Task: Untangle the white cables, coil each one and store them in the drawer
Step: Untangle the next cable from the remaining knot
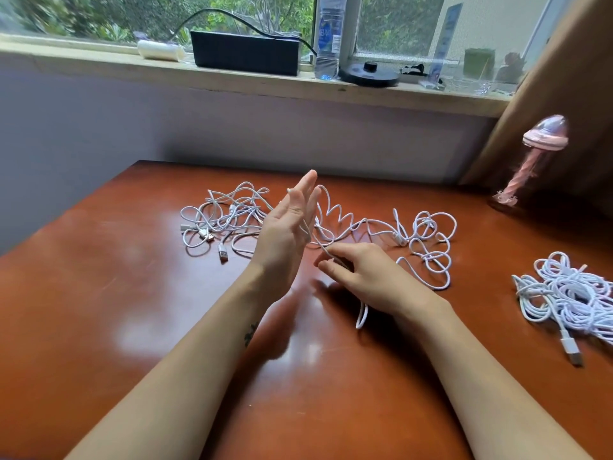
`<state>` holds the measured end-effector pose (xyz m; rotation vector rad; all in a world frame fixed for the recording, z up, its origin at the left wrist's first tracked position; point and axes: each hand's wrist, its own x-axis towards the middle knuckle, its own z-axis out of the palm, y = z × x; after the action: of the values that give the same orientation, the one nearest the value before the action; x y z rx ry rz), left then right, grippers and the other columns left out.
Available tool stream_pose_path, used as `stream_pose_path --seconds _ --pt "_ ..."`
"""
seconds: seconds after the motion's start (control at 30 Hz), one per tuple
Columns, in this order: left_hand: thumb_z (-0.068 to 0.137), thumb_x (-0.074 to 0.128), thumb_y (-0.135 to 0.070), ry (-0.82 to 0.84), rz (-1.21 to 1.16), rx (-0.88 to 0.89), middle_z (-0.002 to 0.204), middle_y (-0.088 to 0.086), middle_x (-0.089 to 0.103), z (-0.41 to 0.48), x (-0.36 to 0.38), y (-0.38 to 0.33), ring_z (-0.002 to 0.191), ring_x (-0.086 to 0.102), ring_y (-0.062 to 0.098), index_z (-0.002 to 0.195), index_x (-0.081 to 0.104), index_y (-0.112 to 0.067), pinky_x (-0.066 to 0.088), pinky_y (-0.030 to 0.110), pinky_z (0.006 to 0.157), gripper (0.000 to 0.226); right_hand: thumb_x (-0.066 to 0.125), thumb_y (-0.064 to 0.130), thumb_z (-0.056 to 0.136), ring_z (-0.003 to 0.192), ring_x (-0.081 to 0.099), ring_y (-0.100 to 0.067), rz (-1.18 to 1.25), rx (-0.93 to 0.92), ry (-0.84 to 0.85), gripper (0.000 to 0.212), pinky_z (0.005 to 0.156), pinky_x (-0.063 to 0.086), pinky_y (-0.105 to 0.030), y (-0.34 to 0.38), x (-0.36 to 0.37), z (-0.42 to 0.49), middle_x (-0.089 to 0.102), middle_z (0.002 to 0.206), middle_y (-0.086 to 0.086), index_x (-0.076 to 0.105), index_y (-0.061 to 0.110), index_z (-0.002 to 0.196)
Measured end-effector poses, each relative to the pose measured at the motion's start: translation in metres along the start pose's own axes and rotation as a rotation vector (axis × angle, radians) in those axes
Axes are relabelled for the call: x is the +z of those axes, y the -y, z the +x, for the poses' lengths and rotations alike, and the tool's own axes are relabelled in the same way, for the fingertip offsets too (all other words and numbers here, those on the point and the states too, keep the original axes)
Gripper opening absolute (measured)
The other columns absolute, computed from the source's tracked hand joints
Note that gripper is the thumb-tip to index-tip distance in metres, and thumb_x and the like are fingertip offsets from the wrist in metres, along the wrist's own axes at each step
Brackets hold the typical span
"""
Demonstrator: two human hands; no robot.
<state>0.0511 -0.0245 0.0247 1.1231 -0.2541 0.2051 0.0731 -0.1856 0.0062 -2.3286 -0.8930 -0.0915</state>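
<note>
Left hand (288, 227) stands upright, fingers straight and together, a white cable (341, 220) looped over it. The right hand (361, 270), just right of it, pinches the same cable. Coiling seems just begun; next, wind the slack round the palm. A loose tangle (225, 220) lies left of that hand, a bundle (570, 293) far right. No drawer shows. The label on the bottle (328, 34) beyond is unreadable.

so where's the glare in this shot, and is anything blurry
head view: window light leaves pale glare patches on the table left of the left hand; soft shadow under the right hand, which pinches the white cable; the pink ornament at right is blurred; the windowsill looks bowed by wide-angle distortion.
</note>
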Motion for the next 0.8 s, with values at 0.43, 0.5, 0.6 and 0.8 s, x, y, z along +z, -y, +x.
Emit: stream_pose_path --seconds 0.43,0.5,0.6,0.8 --pt "0.095 0.042 -0.031 0.226 1.385 0.32 0.119 0.007 0.072 0.001 -0.032 0.025 0.107 0.066 0.032 0.12 0.065 -0.018 0.054 0.044 0.087 0.037 0.069 0.019 0.096 0.073 0.052 -0.008 -0.037 0.019 -0.106 0.008 0.069 0.04 -0.024 -0.006 -0.01 0.002 0.063 0.082 0.003 0.074 0.014 0.093" --pt "0.096 0.041 -0.035 0.211 1.436 0.369 0.104 0.009 0.073 -0.001 -0.03 0.024 0.094 0.066 0.036 0.103 0.065 -0.015 0.053 0.043 0.076 0.032 0.071 0.02 0.094 0.073 0.053 -0.005 -0.036 0.033 -0.116 0.005 0.071 0.041 -0.022 -0.007 -0.014 0.002 0.063 0.085 0.004 0.075 0.017 0.096" --pt "0.097 0.045 -0.032 0.147 1.474 0.464 0.089 0.012 0.07 -0.001 -0.03 0.022 0.082 0.062 0.039 0.088 0.059 -0.013 0.047 0.041 0.065 0.025 0.071 0.014 0.092 0.075 0.051 0.002 -0.121 0.057 -0.098 0.007 0.069 0.036 -0.013 -0.01 -0.02 0.001 0.057 0.084 0.01 0.075 0.019 0.096" --pt "0.097 0.048 -0.029 0.045 1.429 0.518 0.079 0.01 0.064 0.002 -0.029 0.018 0.076 0.058 0.037 0.083 0.055 -0.012 0.038 0.039 0.066 0.024 0.063 0.023 0.098 0.09 0.06 -0.016 -0.346 0.121 -0.158 0.011 0.076 0.047 -0.035 -0.012 -0.024 -0.003 0.056 0.098 0.009 0.073 0.029 0.1"
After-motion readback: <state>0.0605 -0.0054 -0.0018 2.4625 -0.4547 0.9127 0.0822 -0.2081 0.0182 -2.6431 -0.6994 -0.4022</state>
